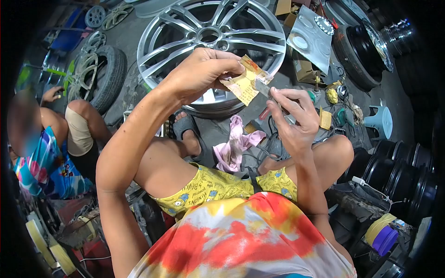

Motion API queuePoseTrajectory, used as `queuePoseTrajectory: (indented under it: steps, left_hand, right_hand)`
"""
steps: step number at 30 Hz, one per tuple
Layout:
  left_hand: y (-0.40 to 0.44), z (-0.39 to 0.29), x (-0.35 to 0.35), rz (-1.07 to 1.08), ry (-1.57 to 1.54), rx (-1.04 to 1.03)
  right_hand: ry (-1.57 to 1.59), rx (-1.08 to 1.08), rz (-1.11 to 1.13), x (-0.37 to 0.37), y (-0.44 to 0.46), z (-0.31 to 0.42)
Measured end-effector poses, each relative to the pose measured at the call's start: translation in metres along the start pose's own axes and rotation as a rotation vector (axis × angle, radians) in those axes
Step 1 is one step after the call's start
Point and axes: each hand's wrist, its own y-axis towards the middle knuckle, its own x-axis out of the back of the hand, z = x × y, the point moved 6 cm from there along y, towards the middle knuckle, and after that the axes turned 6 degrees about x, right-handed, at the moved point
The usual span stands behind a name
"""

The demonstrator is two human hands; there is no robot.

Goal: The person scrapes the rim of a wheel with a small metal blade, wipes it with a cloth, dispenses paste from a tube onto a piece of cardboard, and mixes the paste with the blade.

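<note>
By slipping, the blade (263, 88) clamped in the right hand (296, 113) could have torn the card (247, 82) the left hand (206, 69) pinched.

The left forearm (141, 123) extends diagonally from a bent elbow (111, 185) to the left hand (208, 72), whose thumb (230, 66) closes in a pinch. The right forearm (309, 180) rises to the right hand (296, 116), positioned near the left hand and slightly behind it, wrist (302, 143) nearly straight, fingers (292, 96) curled in a grip directed toward the left hand
</note>
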Motion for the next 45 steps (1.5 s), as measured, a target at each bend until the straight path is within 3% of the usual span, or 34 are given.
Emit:
queuePoseTrajectory:
  steps: [9,15,23,38,41,45]
  left_hand:
    - [0.004,0.004,0.019,-0.025,0.126,-0.026]
    - [0.000,0.010,0.010,0.146,0.244,0.130]
    - [0.000,0.023,-0.008,0.298,0.362,0.215]
    - [-0.008,0.021,-0.012,0.313,0.483,0.207]
    - [-0.009,0.018,-0.015,0.312,0.525,0.220]
    - [-0.009,0.017,-0.012,0.306,0.555,0.177]
  right_hand:
    - [-0.027,0.091,0.089,0.009,-0.004,-0.006]
    - [0.186,-0.161,0.087,0.025,-0.003,-0.021]
    - [0.112,-0.102,0.209,0.011,0.006,-0.011]
    - [0.178,-0.177,0.323,0.000,0.000,-0.017]
    - [0.122,-0.062,0.239,0.002,0.004,-0.009]
    - [0.117,-0.120,0.329,0.000,-0.002,-0.014]
